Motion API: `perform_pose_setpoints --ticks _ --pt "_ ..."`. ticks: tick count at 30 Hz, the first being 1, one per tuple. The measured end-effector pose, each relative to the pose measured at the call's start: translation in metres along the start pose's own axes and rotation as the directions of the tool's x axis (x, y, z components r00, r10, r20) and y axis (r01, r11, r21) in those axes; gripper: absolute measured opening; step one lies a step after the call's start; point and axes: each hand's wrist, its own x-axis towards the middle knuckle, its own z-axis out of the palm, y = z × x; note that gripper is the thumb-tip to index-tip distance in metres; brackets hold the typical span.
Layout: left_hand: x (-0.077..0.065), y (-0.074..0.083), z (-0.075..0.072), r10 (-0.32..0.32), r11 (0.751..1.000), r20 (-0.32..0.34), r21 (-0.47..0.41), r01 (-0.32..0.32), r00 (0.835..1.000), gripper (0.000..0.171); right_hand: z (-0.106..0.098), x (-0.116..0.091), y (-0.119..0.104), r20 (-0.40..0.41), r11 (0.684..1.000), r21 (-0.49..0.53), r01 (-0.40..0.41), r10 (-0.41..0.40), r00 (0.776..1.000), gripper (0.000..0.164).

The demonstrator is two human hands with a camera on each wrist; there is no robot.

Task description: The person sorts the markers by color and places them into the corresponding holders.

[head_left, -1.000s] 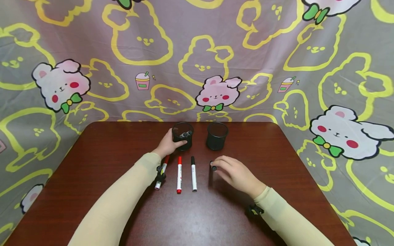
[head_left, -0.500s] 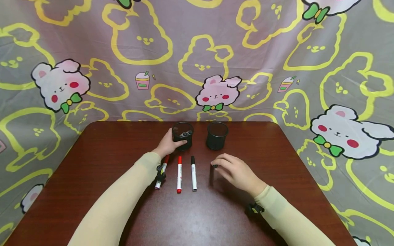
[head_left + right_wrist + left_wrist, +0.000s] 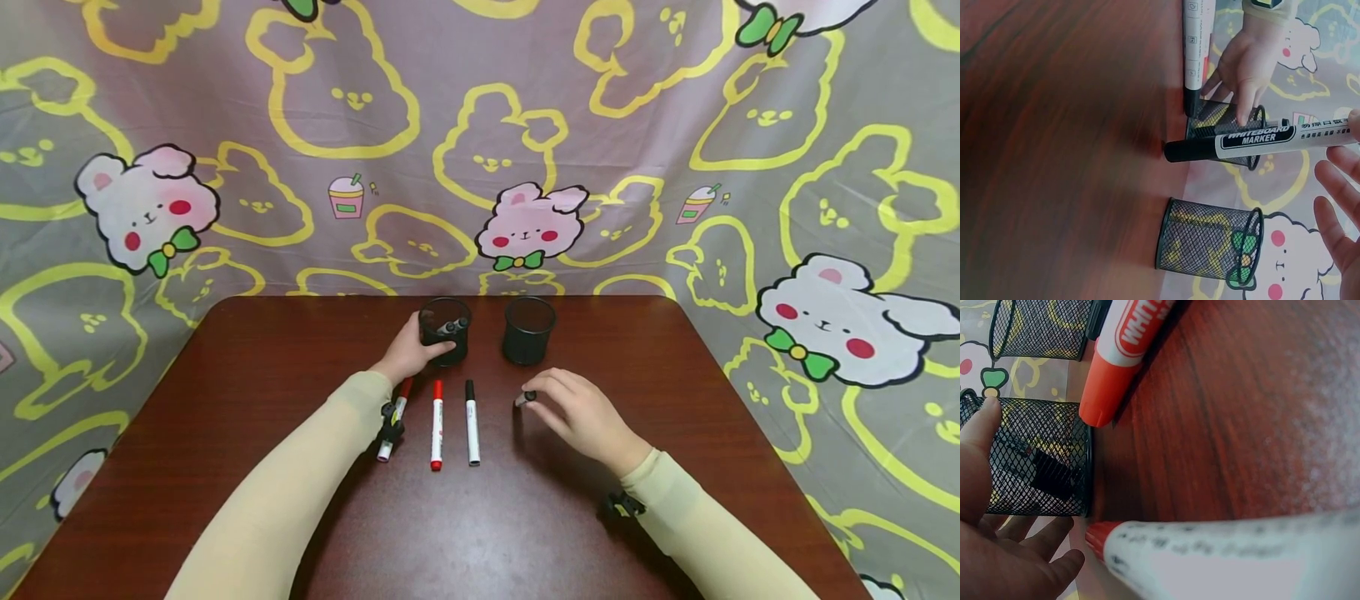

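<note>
Marker [image 3: 1257, 144] pinched near its tail in right hand [image 3: 583, 417], roughly upright, black cap [image 3: 1190, 150] down | right cup [image 3: 527, 343] just beyond, closest | left cup [image 3: 448, 357] farther left, left hand [image 3: 408, 350] hugging it lol

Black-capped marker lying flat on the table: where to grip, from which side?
Mid-barrel on the black-capped marker, likely best pinched across its width from above, slightly from the right. It lies flat, running near to far, so its slim long sides suit finger and thumb. A red-capped marker lies close on its left. The right hand holds another marker.
</note>
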Motion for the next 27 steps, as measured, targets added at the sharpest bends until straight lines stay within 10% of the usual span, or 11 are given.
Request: perform_pose_setpoints --ticks 27 --pt "0.005 -0.003 0.002 0.048 0.999 -0.038 0.003 -0.048 0.998 0.082 -0.003 0.011 0.006 -0.062 0.991 0.065 -0.119 0.123 0.99 0.025"
